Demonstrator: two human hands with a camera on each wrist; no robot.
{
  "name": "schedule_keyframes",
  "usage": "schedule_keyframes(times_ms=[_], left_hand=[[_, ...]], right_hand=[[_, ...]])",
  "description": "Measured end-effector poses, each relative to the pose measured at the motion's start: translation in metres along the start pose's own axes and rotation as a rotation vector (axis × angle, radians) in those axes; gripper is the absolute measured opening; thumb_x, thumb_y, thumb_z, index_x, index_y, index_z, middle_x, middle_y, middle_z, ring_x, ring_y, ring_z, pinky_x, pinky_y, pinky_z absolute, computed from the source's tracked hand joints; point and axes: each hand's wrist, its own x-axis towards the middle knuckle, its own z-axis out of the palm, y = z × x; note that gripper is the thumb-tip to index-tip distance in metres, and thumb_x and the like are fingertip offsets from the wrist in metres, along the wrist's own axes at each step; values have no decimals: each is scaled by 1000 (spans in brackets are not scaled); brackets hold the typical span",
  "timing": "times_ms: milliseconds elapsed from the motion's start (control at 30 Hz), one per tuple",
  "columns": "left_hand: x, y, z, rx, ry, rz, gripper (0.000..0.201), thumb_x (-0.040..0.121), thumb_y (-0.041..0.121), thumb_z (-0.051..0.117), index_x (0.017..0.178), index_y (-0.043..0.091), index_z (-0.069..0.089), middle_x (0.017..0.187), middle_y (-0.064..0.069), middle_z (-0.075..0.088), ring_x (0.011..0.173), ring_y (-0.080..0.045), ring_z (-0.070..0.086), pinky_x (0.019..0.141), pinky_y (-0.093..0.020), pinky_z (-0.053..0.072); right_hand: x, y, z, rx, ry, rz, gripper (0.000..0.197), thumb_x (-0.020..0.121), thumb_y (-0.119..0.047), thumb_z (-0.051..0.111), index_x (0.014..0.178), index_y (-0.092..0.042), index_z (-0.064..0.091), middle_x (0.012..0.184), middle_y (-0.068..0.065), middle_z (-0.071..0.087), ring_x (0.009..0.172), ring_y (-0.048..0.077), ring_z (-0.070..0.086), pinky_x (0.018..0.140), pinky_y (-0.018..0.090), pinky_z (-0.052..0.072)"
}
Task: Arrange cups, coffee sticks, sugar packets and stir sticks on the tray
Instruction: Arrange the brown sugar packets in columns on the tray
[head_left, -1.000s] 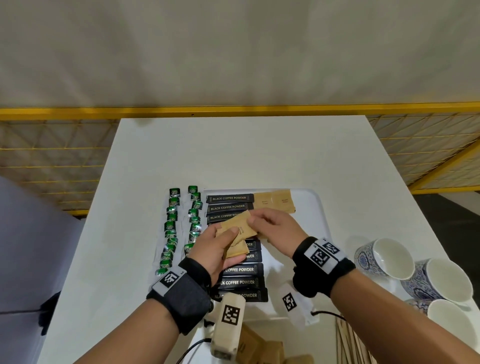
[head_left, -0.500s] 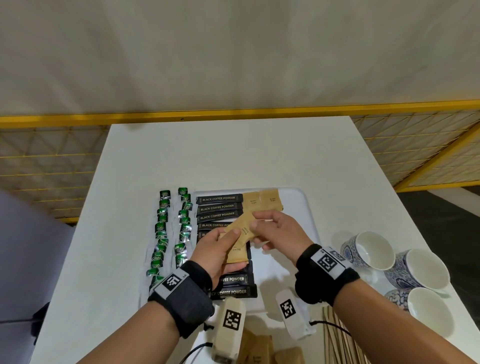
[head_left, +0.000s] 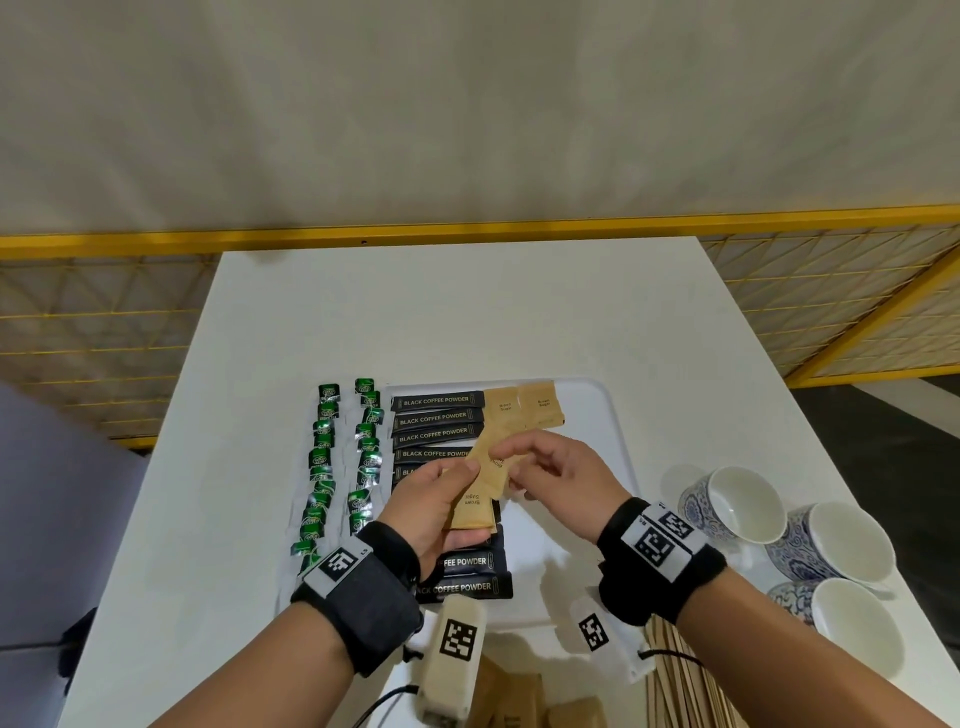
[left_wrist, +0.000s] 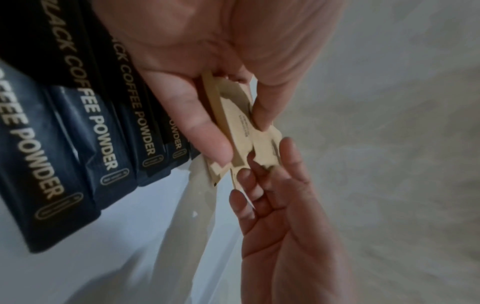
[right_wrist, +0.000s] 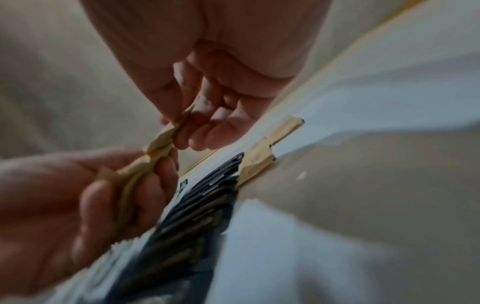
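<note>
My left hand (head_left: 441, 499) grips a small stack of brown sugar packets (head_left: 475, 512) above the white tray (head_left: 592, 415). My right hand (head_left: 540, 462) pinches the top packet (head_left: 488, 452) of that stack by its far end. In the left wrist view the stack (left_wrist: 233, 123) sits between thumb and fingers, and the right hand's fingertips (left_wrist: 249, 181) hold the packet's edge. Two sugar packets (head_left: 524, 408) lie flat at the tray's far edge. Black coffee sticks (head_left: 439, 415) fill a column down the tray's left side. Three blue-patterned cups (head_left: 737, 501) stand off the tray to the right.
Two columns of green-capped creamers (head_left: 343, 467) lie on the table left of the tray. Wooden stir sticks (head_left: 680, 686) and more brown packets (head_left: 524, 701) sit at the near edge. A yellow mesh fence (head_left: 104, 322) runs behind the white table (head_left: 467, 312).
Both hands stay together over the tray; the top packet has slid farther out of the left hand's stack under the right hand's pinch. The head view shifted slightly.
</note>
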Motion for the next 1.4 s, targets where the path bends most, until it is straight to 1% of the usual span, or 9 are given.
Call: schedule_keyframes(times_ms=[133,267,400,533,633,800,900,1033,1400], left_hand=[[0,1,0,35,-19,-48,27,91,30,60,108,9,62,73,-2,66,57,-10,62,43,-21,52],[0,0,3,7,-41,-73,24,92,28,59,106,9,62,66,0,64,55,-10,61,44,-22,53],[2,1,0,-31,-18,-70,15,93,24,59,101,11,61,65,-2,67,55,-13,63,44,-21,54],[5,5,-5,-63,-2,-75,15,94,13,55,107,10,60,83,-8,68,68,-18,66,54,-27,58],[6,7,-8,-96,-11,-85,27,91,-4,45,111,8,58,95,-13,63,78,-23,64,56,-30,60],[8,7,-10,-96,-10,-99,34,89,-10,39,111,8,57,103,-15,57,82,-27,62,54,-30,59],[9,5,-9,-97,-1,-106,33,89,-10,39,108,9,58,103,-16,58,83,-27,63,52,-29,58],[10,4,-8,-107,-7,-108,34,89,-10,40,112,8,57,103,-16,59,84,-27,63,53,-30,58],[11,4,-11,-127,-15,-109,37,88,-12,38,113,8,57,108,-17,57,90,-31,62,56,-32,59]], right_hand=[[-3,4,-7,-498,-40,-219,29,82,-23,67,104,-42,66,87,-20,56,80,-4,52,74,12,40],[2,10,-11,-530,138,-266,26,78,-53,58,97,-40,72,94,-21,45,91,-2,46,80,12,39],[17,12,-25,-362,302,48,22,94,-31,55,97,-20,73,92,-7,59,90,14,55,75,20,39],[30,23,-40,-224,379,188,23,94,-21,54,75,-22,68,69,-7,61,68,15,54,58,21,39],[39,34,-42,-123,405,245,15,90,-17,59,87,-23,72,83,-5,70,80,15,65,72,23,49],[44,50,-42,47,392,295,19,82,-10,66,76,-25,76,85,0,76,86,21,72,92,42,54],[45,52,-42,34,411,289,12,76,-17,70,73,-27,76,83,-1,76,85,19,72,90,41,54],[40,44,-45,-262,412,300,15,82,-31,67,95,-24,71,92,-5,71,87,13,66,85,28,51],[48,39,-42,-392,400,283,33,95,-16,42,119,-22,63,112,0,67,93,16,60,80,24,45]])
